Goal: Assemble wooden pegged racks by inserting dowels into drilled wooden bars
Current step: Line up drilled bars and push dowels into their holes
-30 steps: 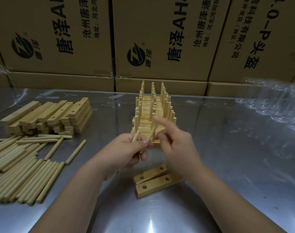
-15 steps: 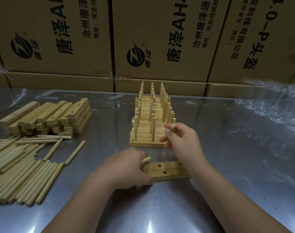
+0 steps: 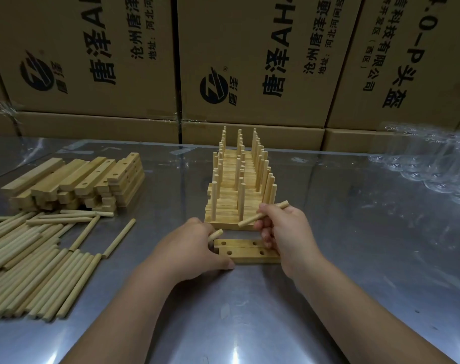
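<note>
Two drilled wooden bars (image 3: 246,252) lie side by side on the metal table between my hands. My left hand (image 3: 189,248) rests against their left end and grips a dowel whose tip (image 3: 215,235) sticks out above the bars. My right hand (image 3: 284,232) is at their right end, pinching another dowel (image 3: 263,213) that slants up to the right. Just behind stands a row of finished pegged racks (image 3: 239,187) with upright dowels.
Loose dowels (image 3: 37,261) lie in a heap at the left. A stack of drilled bars (image 3: 76,182) sits behind them. Clear plastic packaging (image 3: 431,164) is at the far right. Cardboard boxes (image 3: 249,61) wall off the table's back edge.
Both hands came down from the finished racks to the two bars, which now lie squared up side by side. My right hand now holds a dowel clear of my left.
</note>
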